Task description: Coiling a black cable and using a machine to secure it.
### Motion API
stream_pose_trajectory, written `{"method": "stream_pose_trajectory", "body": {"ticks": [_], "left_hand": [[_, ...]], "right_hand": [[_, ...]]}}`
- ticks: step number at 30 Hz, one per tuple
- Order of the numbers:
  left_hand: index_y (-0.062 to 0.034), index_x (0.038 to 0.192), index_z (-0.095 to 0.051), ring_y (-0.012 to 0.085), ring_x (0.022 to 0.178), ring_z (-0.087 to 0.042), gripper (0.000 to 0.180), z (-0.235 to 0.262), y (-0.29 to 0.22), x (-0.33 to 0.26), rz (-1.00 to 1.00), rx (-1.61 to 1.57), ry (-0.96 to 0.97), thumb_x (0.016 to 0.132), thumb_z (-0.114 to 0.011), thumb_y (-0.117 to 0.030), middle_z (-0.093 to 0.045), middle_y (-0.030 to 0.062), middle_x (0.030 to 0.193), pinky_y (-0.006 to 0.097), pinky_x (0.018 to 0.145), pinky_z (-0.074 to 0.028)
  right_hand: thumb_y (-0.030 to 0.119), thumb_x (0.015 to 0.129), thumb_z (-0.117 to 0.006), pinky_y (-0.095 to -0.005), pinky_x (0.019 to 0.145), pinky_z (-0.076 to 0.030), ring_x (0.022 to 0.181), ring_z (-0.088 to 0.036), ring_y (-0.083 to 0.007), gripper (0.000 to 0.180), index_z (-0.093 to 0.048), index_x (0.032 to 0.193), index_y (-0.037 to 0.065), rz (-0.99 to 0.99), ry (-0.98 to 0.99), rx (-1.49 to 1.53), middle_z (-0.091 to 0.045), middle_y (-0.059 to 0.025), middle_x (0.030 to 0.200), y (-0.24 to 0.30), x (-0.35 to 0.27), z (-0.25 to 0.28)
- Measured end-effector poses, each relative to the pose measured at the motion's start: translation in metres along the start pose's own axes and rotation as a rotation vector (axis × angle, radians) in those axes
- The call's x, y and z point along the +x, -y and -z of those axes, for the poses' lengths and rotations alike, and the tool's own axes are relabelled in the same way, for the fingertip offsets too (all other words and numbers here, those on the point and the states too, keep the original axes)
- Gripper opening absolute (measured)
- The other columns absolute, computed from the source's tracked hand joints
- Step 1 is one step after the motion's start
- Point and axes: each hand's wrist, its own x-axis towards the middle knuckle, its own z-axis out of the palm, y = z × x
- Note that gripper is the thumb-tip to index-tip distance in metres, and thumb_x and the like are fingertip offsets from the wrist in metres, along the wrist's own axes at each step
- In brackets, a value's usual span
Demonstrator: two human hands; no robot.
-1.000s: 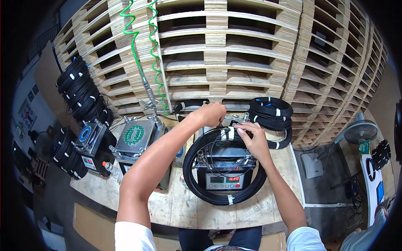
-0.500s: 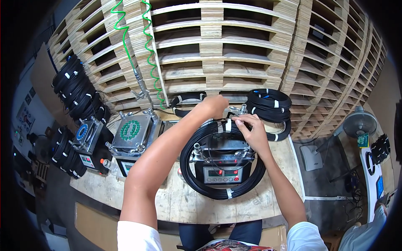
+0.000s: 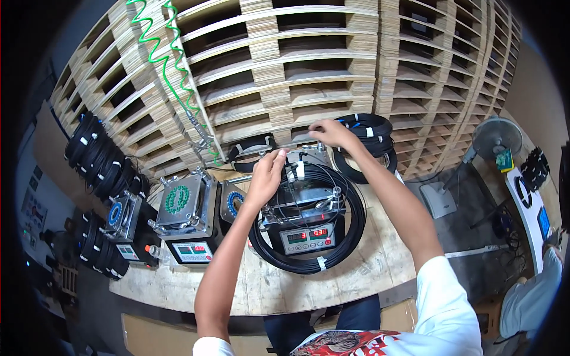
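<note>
Cable (image 3: pixel 357 216), black and glossy, was wound into a thick, nearly round ring, bound with white tape (image 3: pixel 321 263) at the near rim and more at the far one. It sat on the bench (image 3: pixel 279 296) around a machine with a lit red display (image 3: pixel 309 238), a few thin strands straying across the middle. Its open face was turned up toward the person; being so round, it had no clear long axis. The left hand (image 3: pixel 269 177) was beside the far left rim, fingers close together; the right hand (image 3: pixel 333 134) curled beyond the ring. Whether either gripped anything, I couldn't tell.
</note>
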Motion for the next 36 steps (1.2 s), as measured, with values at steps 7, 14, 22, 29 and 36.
{"method": "stream_pose_trajectory", "body": {"ticks": [7, 14, 22, 29, 36], "left_hand": [[-0.0041, 0.117, -0.067, 0.04, 0.091, -0.064, 0.045, 0.004, 0.021, -0.017, 0.036, 0.123, -0.221, 0.105, -0.04, -0.038, -0.068, 0.0243, 0.09, 0.045, 0.079, -0.048], [-0.0017, 0.115, -0.066, 0.0448, 0.094, -0.063, 0.045, -0.018, 0.008, -0.002, 0.076, 0.141, -0.18, 0.106, -0.038, -0.035, -0.067, 0.0262, 0.097, 0.046, 0.081, -0.048], [0.0008, 0.115, -0.065, 0.042, 0.089, -0.064, 0.039, -0.006, 0.004, -0.01, 0.088, 0.135, -0.221, 0.104, -0.044, -0.031, -0.067, 0.0255, 0.096, 0.042, 0.079, -0.049], [0.0035, 0.113, -0.064, 0.0382, 0.087, -0.067, 0.038, -0.011, -0.004, -0.009, 0.121, 0.122, -0.218, 0.103, -0.048, -0.03, -0.068, 0.0251, 0.095, 0.041, 0.077, -0.05], [0.0035, 0.114, -0.064, 0.0368, 0.088, -0.068, 0.038, -0.005, 0.009, -0.011, 0.107, 0.148, -0.259, 0.102, -0.049, -0.03, -0.068, 0.0247, 0.097, 0.041, 0.08, -0.051]], "right_hand": [[0.047, 0.074, -0.074, -0.0412, 0.086, -0.055, 0.106, -0.069, -0.0305, 0.056, -0.072, 0.112, 0.006, -0.351, 0.223, -0.51, -0.07, -0.0156, 0.118, 0.054, 0.047, -0.044], [0.01, 0.088, -0.051, -0.0297, 0.042, -0.046, 0.042, -0.046, -0.0121, 0.019, -0.06, 0.073, 0.002, -0.889, 0.242, 0.601, -0.057, -0.0072, 0.059, -0.054, 0.028, -0.013], [0.021, 0.095, -0.066, -0.0285, 0.076, -0.054, 0.09, -0.065, -0.015, 0.036, -0.054, 0.126, 0.008, -0.284, 0.018, 1.276, -0.06, -0.0072, 0.102, -0.04, -0.044, -0.013], [0.034, 0.092, -0.07, -0.0239, 0.041, -0.026, 0.047, -0.038, -0.0057, 0.035, -0.067, 0.108, 0.003, -0.389, -0.023, 0.798, -0.056, 0.0036, 0.07, -0.055, -0.018, -0.027], [0.028, 0.096, -0.066, -0.0206, 0.061, -0.043, 0.073, -0.053, -0.0068, 0.049, -0.051, 0.138, 0.007, -0.308, 0.104, 1.131, -0.059, -0.0015, 0.091, -0.042, -0.028, -0.015]]}}
